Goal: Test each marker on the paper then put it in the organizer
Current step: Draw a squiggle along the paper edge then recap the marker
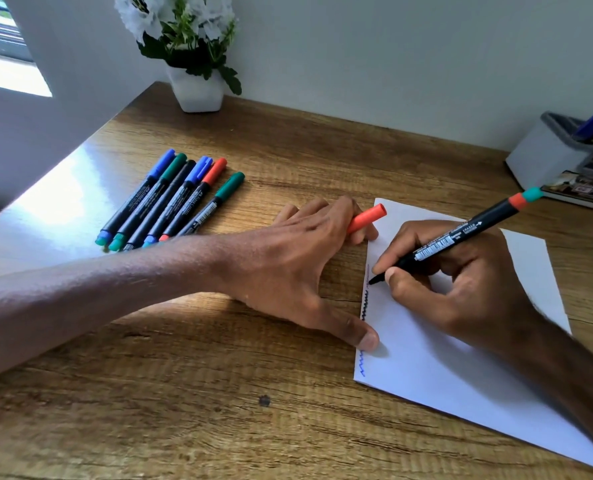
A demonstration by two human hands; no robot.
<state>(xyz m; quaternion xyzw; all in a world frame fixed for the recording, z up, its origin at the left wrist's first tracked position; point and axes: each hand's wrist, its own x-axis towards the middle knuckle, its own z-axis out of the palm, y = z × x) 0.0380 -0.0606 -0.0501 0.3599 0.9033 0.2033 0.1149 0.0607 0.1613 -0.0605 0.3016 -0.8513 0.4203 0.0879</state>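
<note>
The marker is black-barrelled with white print, an orange band and a teal end cap at its raised rear; its dark tip touches the white paper near the left edge, beside a column of squiggles. The right hand pinches it low on the barrel, fingers closed around it, thumb close to the tip. The left hand presses its thumb on the paper's edge while its curled fingers hold the orange cap. Six capped markers lie side by side on the wooden desk. The organizer stands far right, with a blue marker in it.
</note>
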